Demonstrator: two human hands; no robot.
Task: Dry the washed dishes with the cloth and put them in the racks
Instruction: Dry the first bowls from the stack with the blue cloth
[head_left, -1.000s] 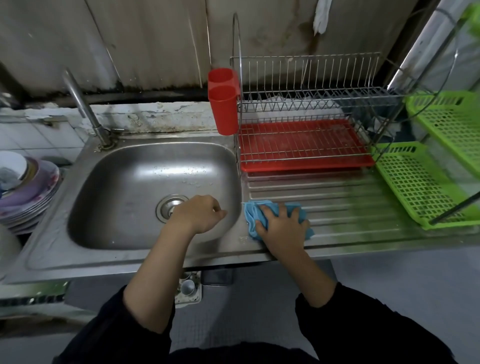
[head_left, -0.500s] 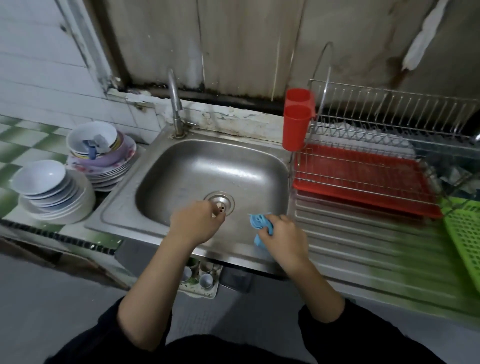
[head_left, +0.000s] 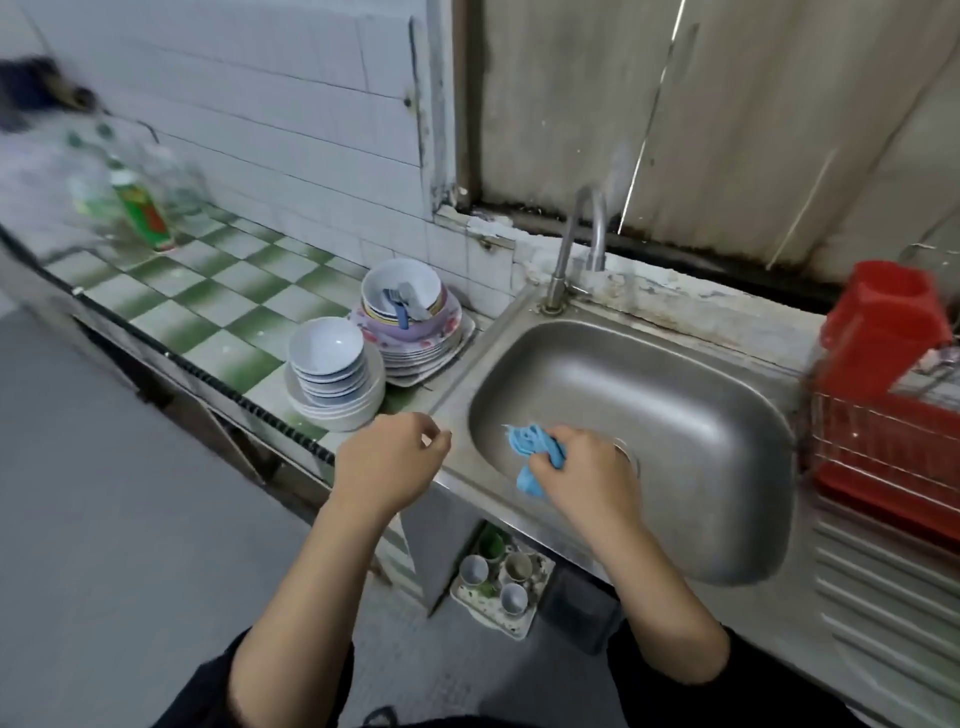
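Pick-up step. Cloth (head_left: 531, 448) gripped in fingers of right hand (head_left: 587, 470) above sink (head_left: 654, 395) front edge. Left hand (head_left: 389, 460) loosely curled, empty, near bowl stack (head_left: 328, 358) at table (head_left: 223, 312) right edge. Next: lift top bowl.

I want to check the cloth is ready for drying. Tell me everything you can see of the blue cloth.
The blue cloth is light blue, soft-looking fabric, bunched into crumpled folds. The right hand grips it above the front of the steel sink. A wad sticks out past the hand and a tail hangs below. Wetness cannot be told.
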